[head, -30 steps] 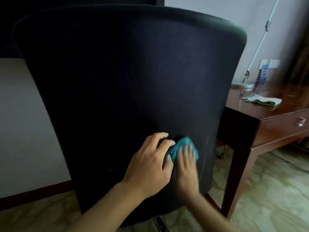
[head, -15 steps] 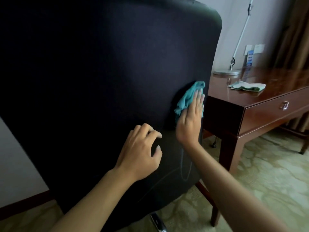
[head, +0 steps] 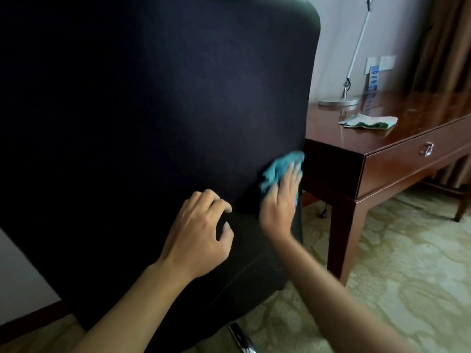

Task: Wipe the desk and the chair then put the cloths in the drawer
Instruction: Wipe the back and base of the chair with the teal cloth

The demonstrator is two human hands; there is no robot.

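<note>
Both forearms are bare to the frame's edge, the left hand (head: 197, 231) and right hand (head: 280, 200) ungloved.

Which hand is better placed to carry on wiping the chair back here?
The right hand: its straight fingers press the teal cloth flat against the chair back near its right edge. The left hand holds no cloth; its curled fingers only rest on the fabric.

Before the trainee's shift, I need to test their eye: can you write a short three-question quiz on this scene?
1. True or false: the right hand presses a teal cloth on the chair.
2. Where is the other cloth? A) desk B) floor C) drawer
3. Is the drawer open or shut?

Key: 1 true; 2 A; 3 shut.
</note>
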